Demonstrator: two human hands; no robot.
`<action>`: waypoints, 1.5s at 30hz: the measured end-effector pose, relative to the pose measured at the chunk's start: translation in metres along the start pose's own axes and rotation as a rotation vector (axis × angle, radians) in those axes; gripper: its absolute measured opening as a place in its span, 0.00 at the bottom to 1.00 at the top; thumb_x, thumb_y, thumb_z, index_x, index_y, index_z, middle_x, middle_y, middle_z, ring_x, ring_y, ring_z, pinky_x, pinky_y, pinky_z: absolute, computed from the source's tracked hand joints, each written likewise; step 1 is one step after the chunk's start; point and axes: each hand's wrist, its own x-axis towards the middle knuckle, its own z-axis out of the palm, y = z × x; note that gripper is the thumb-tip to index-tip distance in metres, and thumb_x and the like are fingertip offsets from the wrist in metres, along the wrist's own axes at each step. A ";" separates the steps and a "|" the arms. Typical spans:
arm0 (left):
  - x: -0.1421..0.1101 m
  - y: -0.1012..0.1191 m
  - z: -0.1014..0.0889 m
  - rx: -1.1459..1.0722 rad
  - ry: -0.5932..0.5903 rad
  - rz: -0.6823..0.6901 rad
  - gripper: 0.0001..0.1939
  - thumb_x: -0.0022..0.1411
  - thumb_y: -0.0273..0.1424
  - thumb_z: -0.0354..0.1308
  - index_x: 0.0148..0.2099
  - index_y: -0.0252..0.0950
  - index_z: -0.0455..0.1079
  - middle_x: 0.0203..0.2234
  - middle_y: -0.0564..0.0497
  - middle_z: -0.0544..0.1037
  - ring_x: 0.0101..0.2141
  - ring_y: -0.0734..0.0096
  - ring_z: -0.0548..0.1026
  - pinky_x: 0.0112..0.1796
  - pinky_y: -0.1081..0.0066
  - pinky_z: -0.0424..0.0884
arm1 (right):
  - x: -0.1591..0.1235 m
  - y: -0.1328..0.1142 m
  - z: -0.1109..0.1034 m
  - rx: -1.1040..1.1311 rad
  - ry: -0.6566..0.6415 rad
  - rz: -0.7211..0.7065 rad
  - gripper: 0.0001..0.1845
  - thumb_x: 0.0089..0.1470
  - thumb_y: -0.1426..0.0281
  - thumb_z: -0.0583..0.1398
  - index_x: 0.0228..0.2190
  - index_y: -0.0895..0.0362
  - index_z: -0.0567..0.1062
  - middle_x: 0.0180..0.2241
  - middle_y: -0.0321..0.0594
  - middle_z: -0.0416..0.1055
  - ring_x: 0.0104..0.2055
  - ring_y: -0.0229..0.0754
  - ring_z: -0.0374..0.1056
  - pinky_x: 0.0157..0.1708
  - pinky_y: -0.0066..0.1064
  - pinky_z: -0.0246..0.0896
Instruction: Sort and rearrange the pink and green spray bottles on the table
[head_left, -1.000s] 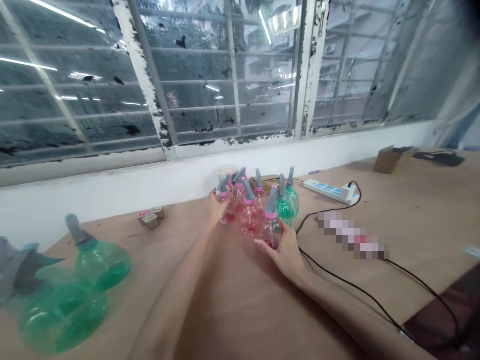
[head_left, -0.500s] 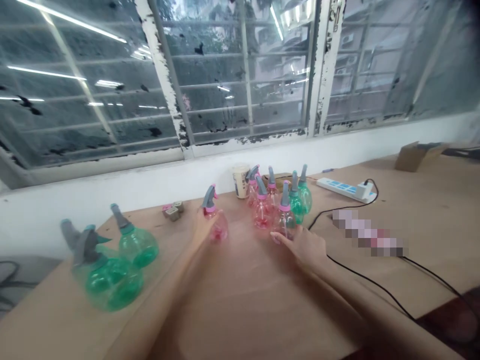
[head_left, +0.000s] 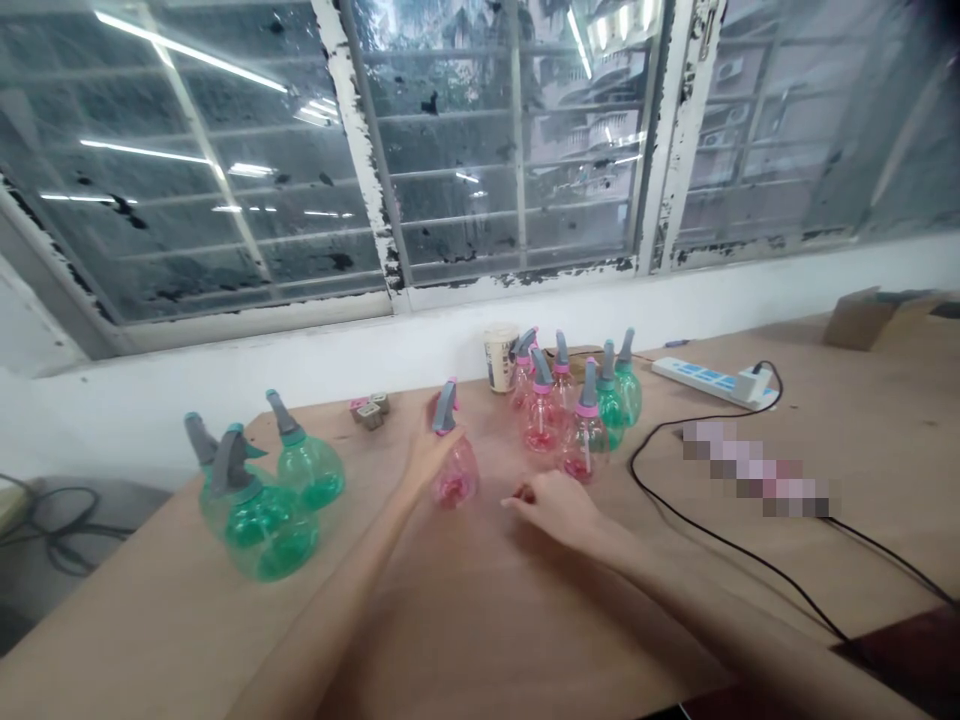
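Observation:
My left hand (head_left: pixel 433 462) is wrapped around the neck of a pink clear spray bottle (head_left: pixel 456 478) with a grey trigger head. This bottle stands upright or nearly so, apart from the others. My right hand (head_left: pixel 561 508) is low over the table, thumb and curled fingers a little apart, with nothing visible held. Just behind it stands another pink spray bottle (head_left: pixel 585 450). More pink bottles (head_left: pixel 541 420) and two green ones (head_left: pixel 627 390) are grouped around that one. On the left stand several green spray bottles (head_left: pixel 281 545).
A paper cup (head_left: pixel 500 360) is against the wall. Small grey and pink blocks (head_left: pixel 370 410) lie left of my left hand. To the right are a white power strip (head_left: pixel 705 380), a black cable (head_left: pixel 709 530), a blurred-out object (head_left: pixel 750 470) and a cardboard box (head_left: pixel 862 320).
My right hand has moved left, away from the pink bottle it was at, toward the one at my left hand. That bottle has come slightly nearer. The camera view has shifted.

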 end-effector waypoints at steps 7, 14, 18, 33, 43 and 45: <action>0.010 0.004 0.009 0.020 -0.064 -0.013 0.23 0.46 0.28 0.57 0.48 0.43 0.71 0.31 0.51 0.78 0.34 0.60 0.74 0.39 0.64 0.71 | 0.036 -0.003 0.037 -0.012 0.075 -0.033 0.15 0.62 0.64 0.52 0.42 0.57 0.74 0.39 0.46 0.78 0.42 0.48 0.74 0.37 0.32 0.61; 0.013 0.003 0.000 -0.020 -0.127 -0.020 0.24 0.45 0.27 0.55 0.48 0.42 0.72 0.33 0.50 0.80 0.37 0.59 0.75 0.42 0.65 0.70 | 0.036 0.000 0.043 0.016 0.080 -0.059 0.14 0.62 0.64 0.51 0.41 0.57 0.73 0.38 0.46 0.78 0.41 0.48 0.74 0.37 0.32 0.60; 0.013 0.004 0.002 0.026 -0.077 -0.028 0.24 0.46 0.27 0.56 0.49 0.42 0.71 0.34 0.49 0.79 0.38 0.59 0.75 0.41 0.65 0.71 | 0.035 0.002 0.042 0.018 0.073 -0.056 0.15 0.62 0.63 0.51 0.42 0.57 0.73 0.38 0.45 0.78 0.41 0.48 0.74 0.36 0.32 0.59; 0.010 0.017 0.010 -0.098 -0.039 0.006 0.25 0.51 0.26 0.56 0.53 0.39 0.69 0.36 0.51 0.80 0.43 0.63 0.76 0.50 0.63 0.68 | 0.037 0.012 0.043 0.140 0.073 -0.073 0.11 0.59 0.64 0.55 0.39 0.55 0.74 0.33 0.38 0.77 0.35 0.41 0.72 0.33 0.28 0.57; 0.008 0.014 0.011 -0.152 -0.084 0.037 0.18 0.51 0.27 0.54 0.46 0.38 0.72 0.42 0.48 0.79 0.44 0.64 0.75 0.49 0.66 0.69 | 0.035 0.013 0.043 0.145 0.086 -0.076 0.11 0.59 0.64 0.55 0.39 0.55 0.74 0.31 0.38 0.77 0.35 0.42 0.72 0.33 0.28 0.57; 0.008 0.015 0.012 -0.119 -0.061 0.032 0.19 0.52 0.28 0.54 0.47 0.38 0.72 0.39 0.49 0.80 0.42 0.64 0.76 0.47 0.67 0.69 | 0.035 0.013 0.042 0.149 0.081 -0.077 0.11 0.59 0.65 0.55 0.39 0.55 0.74 0.32 0.38 0.77 0.35 0.41 0.72 0.33 0.28 0.57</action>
